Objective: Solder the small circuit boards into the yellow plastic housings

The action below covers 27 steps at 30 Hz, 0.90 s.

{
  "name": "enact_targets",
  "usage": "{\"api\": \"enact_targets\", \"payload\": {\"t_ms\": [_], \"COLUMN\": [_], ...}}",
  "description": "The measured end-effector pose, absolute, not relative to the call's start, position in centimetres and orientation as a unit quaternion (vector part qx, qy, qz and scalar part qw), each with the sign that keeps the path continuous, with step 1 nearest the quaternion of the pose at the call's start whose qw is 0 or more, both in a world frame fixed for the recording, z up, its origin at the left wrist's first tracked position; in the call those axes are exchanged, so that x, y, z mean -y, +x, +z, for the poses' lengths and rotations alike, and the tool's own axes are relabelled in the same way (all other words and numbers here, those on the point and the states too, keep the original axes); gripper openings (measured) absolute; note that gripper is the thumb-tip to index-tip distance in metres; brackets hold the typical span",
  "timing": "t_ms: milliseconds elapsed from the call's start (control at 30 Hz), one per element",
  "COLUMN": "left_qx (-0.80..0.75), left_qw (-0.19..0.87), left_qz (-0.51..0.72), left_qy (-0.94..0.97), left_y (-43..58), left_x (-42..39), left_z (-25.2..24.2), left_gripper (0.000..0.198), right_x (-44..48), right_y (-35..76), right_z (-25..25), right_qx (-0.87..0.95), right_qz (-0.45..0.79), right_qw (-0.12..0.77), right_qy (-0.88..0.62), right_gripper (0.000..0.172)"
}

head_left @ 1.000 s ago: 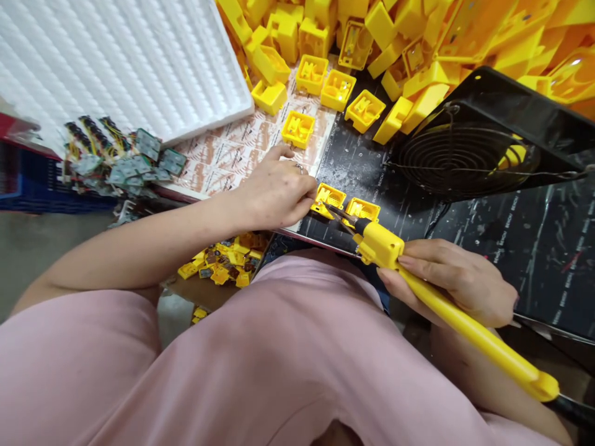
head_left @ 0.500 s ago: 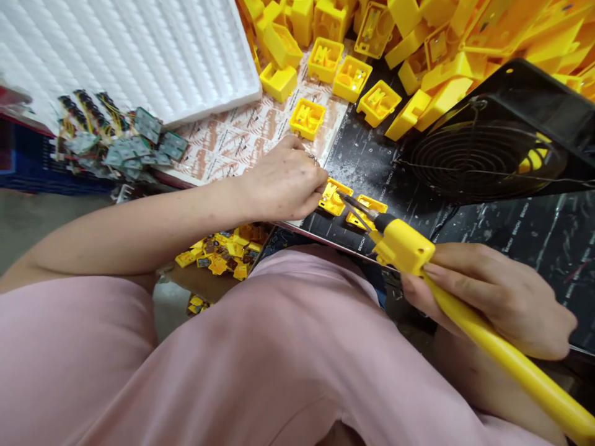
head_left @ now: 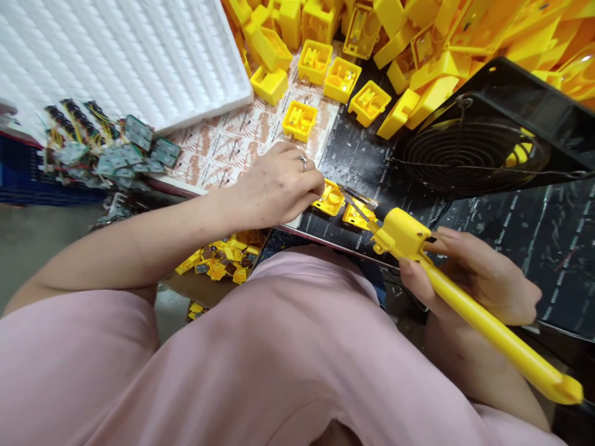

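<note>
Head view: the person's left hand (head_left: 281,183) lay over the counter (head_left: 493,226), fingers curled and bunched together at the left edge of a small open yellow housing (head_left: 331,201); tips partly hidden, so I couldn't tell whether they pinched anything. That housing sat near the counter's front edge, open side up, with a second housing (head_left: 356,217) just beside it on the right. The right hand (head_left: 478,272) held a yellow-handled tool (head_left: 406,232), thumb and fingers pinching the handle behind its block-shaped head. Its thin metal tip pointed at the first housing's right side; contact unclear. Farther back, an open housing (head_left: 300,121) stood apart from a loose row, with a big yellow pile (head_left: 418,31) behind. Black fan (head_left: 506,118) on the right, tilted. On the left, wired circuit boards (head_left: 123,155) lay heaped beside a ridged white foam sheet (head_left: 125,56). Yellow parts (head_left: 223,257) filled a container below the counter.
</note>
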<state>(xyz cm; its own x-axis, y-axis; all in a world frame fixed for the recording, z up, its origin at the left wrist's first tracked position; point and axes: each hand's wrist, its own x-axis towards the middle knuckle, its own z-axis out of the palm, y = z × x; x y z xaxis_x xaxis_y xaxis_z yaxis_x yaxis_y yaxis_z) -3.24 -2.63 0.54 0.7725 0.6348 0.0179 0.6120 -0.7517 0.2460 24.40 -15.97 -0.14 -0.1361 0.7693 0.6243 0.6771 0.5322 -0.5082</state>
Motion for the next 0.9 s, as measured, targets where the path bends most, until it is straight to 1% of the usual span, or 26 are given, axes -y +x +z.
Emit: {"api": "enact_targets", "payload": {"t_ms": [67,100,267,333,500,600,700,767,833,900], "left_qx": [-0.372,-0.389,-0.42,-0.418,-0.406,-0.398,-0.396,-0.392,-0.389,-0.389], "left_qw": [0.101,0.097,0.1,0.099,0.089,0.077,0.067,0.07,0.074,0.074], "left_qz": [0.086,0.096,0.091,0.091,0.083,0.077,0.071,0.067,0.072,0.081], "left_qy": [0.919,0.911,0.897,0.898,0.906,0.911,0.913,0.915,0.916,0.915], "left_y": [-3.1,-2.9,-2.1,-2.0,-2.1,-1.9,-1.8,-1.9,-1.9,-1.9], "left_x": [2.9,3.0,3.2,3.2,2.9,2.9,2.8,2.7,2.5,2.5], "left_z": [0.1,-0.2,-1.3,-1.4,-1.1,-0.9,-0.8,-0.8,-0.9,-1.1], "left_gripper": [0.029,0.03,0.027,0.026,0.028,0.026,0.025,0.024,0.025,0.026], "right_x": [16.1,16.1,15.8,15.6,14.7,14.5,14.8,15.4,15.9,16.3], "right_y": [24.3,24.3,23.8,23.5,22.9,22.9,23.4,23.9,24.3,24.3], "right_z": [-0.6,-0.8,-1.3,-1.2,-0.4,0.0,0.3,0.3,0.1,-0.2], "right_qx": [0.742,0.741,0.748,0.761,0.788,0.804,0.801,0.777,0.736,0.709], "right_qz": [0.025,0.026,0.061,0.05,0.024,0.019,0.049,0.063,0.049,0.051], "right_qw": [0.455,0.452,0.469,0.459,0.422,0.407,0.404,0.419,0.45,0.472], "right_qy": [-0.492,-0.496,-0.467,-0.456,-0.449,-0.434,-0.438,-0.465,-0.503,-0.522], "right_gripper": [0.068,0.065,0.034,0.029,0.025,0.026,0.024,0.021,0.026,0.037]}}
